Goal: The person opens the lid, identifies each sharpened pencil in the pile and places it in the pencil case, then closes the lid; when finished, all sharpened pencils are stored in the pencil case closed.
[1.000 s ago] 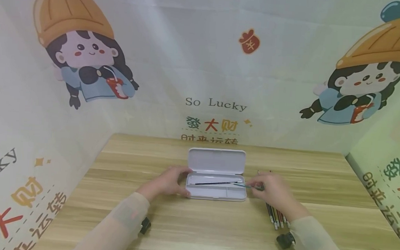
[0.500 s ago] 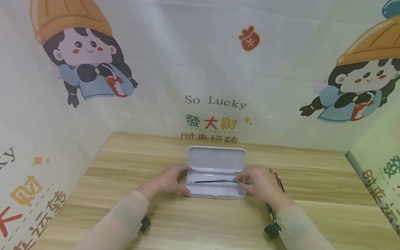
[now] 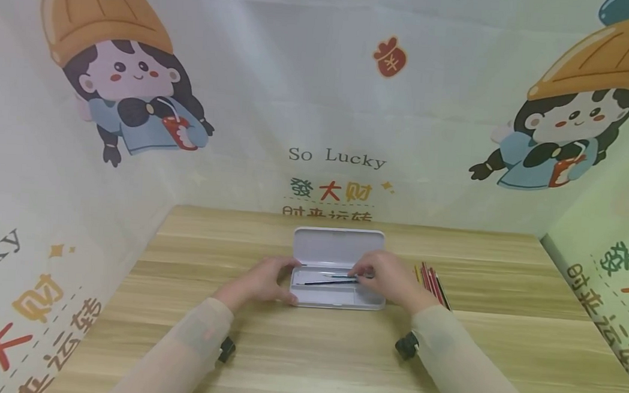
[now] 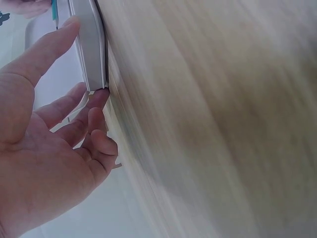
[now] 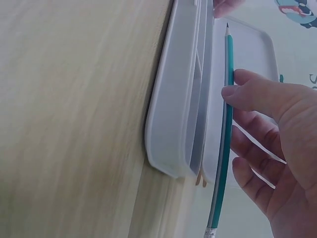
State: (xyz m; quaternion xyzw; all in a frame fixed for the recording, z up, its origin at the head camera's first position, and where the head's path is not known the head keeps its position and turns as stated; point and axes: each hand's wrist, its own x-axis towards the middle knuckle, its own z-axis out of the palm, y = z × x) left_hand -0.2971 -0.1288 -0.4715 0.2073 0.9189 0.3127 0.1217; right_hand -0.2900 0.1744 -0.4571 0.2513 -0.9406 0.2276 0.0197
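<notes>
A white pencil case (image 3: 324,297) lies with its lid (image 3: 338,246) raised at the back. My left hand (image 3: 261,279) holds its left end, thumb (image 4: 59,42) at the front rim and fingers round the far corner. Over the case, my right hand (image 3: 393,278) pinches a green pencil (image 5: 226,144) between thumb and index finger. The pencil's sharpened tip points left, and its metal-banded end hangs past the case's right end in the right wrist view. A dark pencil (image 3: 322,283) rests in the long rear compartment.
Several loose pencils (image 3: 432,280), red, yellow and dark, lie on the wooden table (image 3: 304,358) right of the case, partly hidden by the right arm. A printed cloth (image 3: 245,96) hangs behind the table and along its sides.
My right hand has moved left from beside the case to over it, carrying the green pencil. The loose pencils' far ends now show. My left hand stays at the case's left end.
</notes>
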